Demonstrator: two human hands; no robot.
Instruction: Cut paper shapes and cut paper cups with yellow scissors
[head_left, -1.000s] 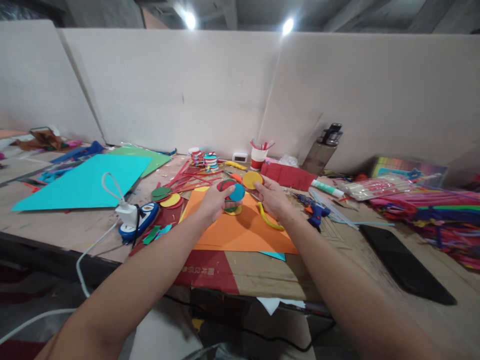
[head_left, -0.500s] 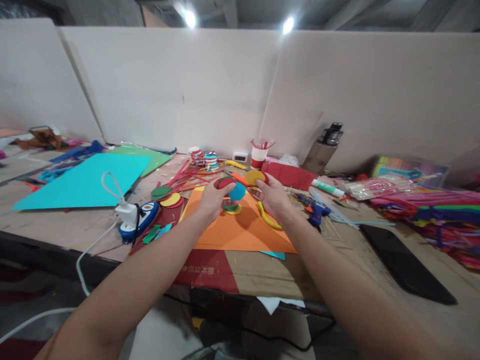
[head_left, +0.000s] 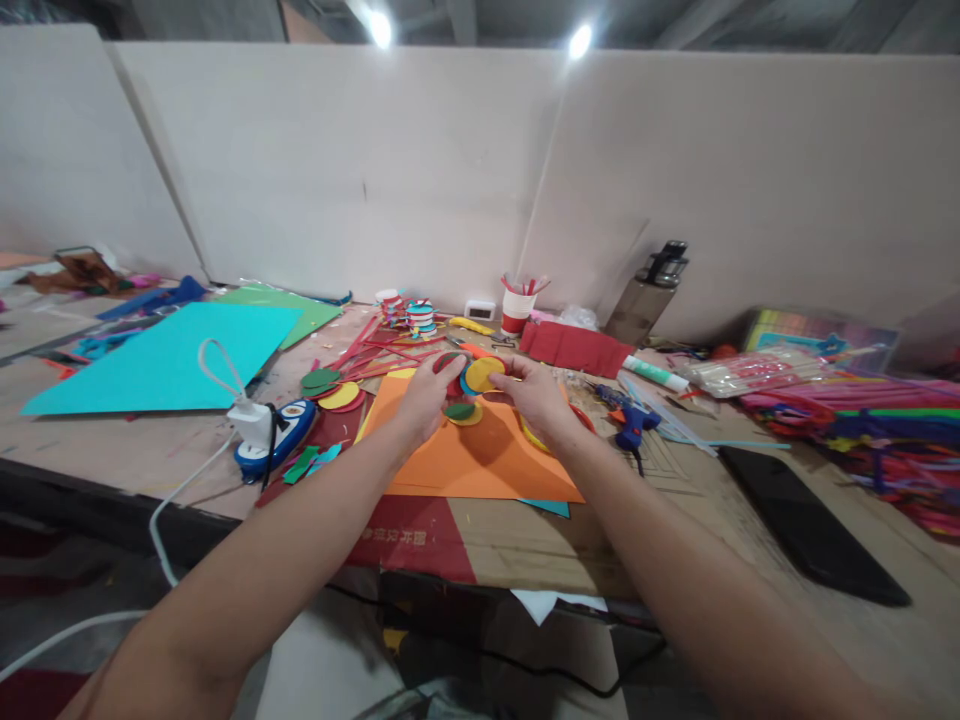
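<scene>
My left hand [head_left: 429, 395] is closed on a few coloured paper circles, with red, green and blue edges showing. My right hand [head_left: 529, 388] pinches a yellow paper circle [head_left: 486, 375] by its right edge, overlapping the blue one from the left hand. Both hands are held above a sheet of orange paper [head_left: 465, 465]. Just below the fingers, a green and yellow paper circle [head_left: 466, 415] lies on the orange sheet. Under the right wrist, a yellow curved handle is partly hidden. More circles, green [head_left: 320, 381] and yellow over red [head_left: 341, 396], lie left of my left hand.
Left are a blue power strip [head_left: 276, 440] with a white plug and a turquoise sheet [head_left: 172, 355]. Behind stand a paper cup [head_left: 517, 308] and a dark bottle [head_left: 646, 295]. A blue glue gun [head_left: 636, 425], a black phone [head_left: 814, 525] and pipe cleaners [head_left: 862, 430] lie right.
My right hand has moved left and slightly down, bringing the yellow circle over the blue circle by my left hand. The left hand has stayed nearly in place.
</scene>
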